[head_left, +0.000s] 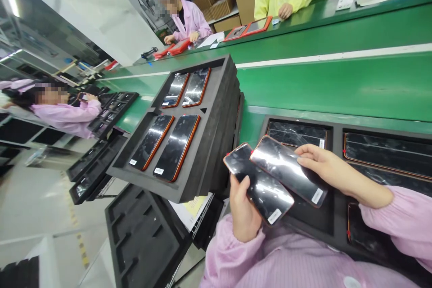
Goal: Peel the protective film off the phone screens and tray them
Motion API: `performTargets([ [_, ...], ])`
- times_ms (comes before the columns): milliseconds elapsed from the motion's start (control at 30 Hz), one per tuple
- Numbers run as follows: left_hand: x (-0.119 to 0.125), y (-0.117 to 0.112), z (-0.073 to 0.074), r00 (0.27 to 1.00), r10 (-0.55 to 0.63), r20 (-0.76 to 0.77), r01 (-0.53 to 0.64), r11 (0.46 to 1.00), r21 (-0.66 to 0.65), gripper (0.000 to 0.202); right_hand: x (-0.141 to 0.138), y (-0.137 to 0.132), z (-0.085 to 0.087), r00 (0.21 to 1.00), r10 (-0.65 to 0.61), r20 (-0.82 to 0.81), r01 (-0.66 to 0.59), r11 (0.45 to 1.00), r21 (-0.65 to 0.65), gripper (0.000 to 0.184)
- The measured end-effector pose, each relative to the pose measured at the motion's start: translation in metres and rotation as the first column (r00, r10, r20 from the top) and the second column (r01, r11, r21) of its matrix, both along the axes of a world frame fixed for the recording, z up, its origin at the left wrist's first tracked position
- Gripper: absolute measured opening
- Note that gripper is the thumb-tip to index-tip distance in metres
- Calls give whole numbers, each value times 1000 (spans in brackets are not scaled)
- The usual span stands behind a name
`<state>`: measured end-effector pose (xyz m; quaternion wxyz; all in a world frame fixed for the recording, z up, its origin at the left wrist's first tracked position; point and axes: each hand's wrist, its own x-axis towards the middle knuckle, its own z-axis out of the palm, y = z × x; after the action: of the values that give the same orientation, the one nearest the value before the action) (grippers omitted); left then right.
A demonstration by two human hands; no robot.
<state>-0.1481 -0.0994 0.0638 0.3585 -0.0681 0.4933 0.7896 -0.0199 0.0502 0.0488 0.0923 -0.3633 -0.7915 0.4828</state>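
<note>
- The left hand (245,209) grips one phone, the left phone (258,186), thumb over its long edge, screen up
- The right hand (313,164) pinches another, the right phone (285,166), by its far long edge, with thumb and fingers close together
- Both phones are held tilted above the near tray (338,189), the right phone partly overlapping the left phone; whether they touch, I cannot tell
- Each held phone has a white label at its lower end
- In the near tray, a phone (297,132) lies beyond the hands and more lie in the right-hand compartments; arms and sleeves hide part of these
- Bare foam shows beneath the held phones, so that compartment seems only partly filled, or partly unloaded
- To the left, the stack (216,135) carries four phones in its top tray, two in each of two compartments, labels towards the person
- Judging by this, handling is midway: four phones sit placed in the stack, two are in hand, and several remain in the near tray
- Which way phones are passing between trays cannot be told
- Behind runs the green counter (337,76), with co-workers across it
</note>
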Motion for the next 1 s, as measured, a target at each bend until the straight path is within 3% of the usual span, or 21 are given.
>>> performTargets([
  [100, -14, -8, 0, 997, 71, 3, -71, 996, -57, 55, 2, 16, -20, 999, -4, 43, -4, 983, 185, 34],
  [167, -16, -10, 2, 999, 41, 24, -39, 998, -53, 56, 3, 15, -32, 997, 23, 72, -46, 943, 330, 30],
  [267, -10, -8, 4, 996, -75, 50, 76, 997, -4, 60, 4, 0, -44, 989, 101, 113, -145, 845, 514, 36],
  [400, 4, -4, 9, 960, -271, 71, 266, 962, 65, 63, 3, -18, -48, 968, 190, 162, -250, 738, 627, 52],
  [567, 18, -1, 15, 864, -500, 48, 493, 863, 111, 55, 1, -3, -48, 966, 230, 113, -246, 706, 664, 41],
  [700, 28, 1, 18, 790, -613, 6, 608, 786, 111, 44, 8, 23, -24, 987, 158, 1, -123, 758, 641, 32],
  [800, 34, 3, 19, 715, -697, -50, 698, 709, 99, 40, 19, 32, 17, 993, 68, -96, 1, 811, 585, 44],
  [867, 38, 5, 20, 648, -758, -81, 762, 641, 94, 40, 25, 29, 45, 975, 115, -189, 1, 851, 525, 39],
  [933, 41, 8, 20, 598, -796, -93, 801, 590, 101, 43, 29, 22, 66, 936, 227, -268, -52, 844, 534, 30],
  [1000, 44, 12, 22, 566, -817, -106, 824, 557, 106, 44, 33, 14, 78, 908, 289, -303, -40, 780, 624, 24],
])
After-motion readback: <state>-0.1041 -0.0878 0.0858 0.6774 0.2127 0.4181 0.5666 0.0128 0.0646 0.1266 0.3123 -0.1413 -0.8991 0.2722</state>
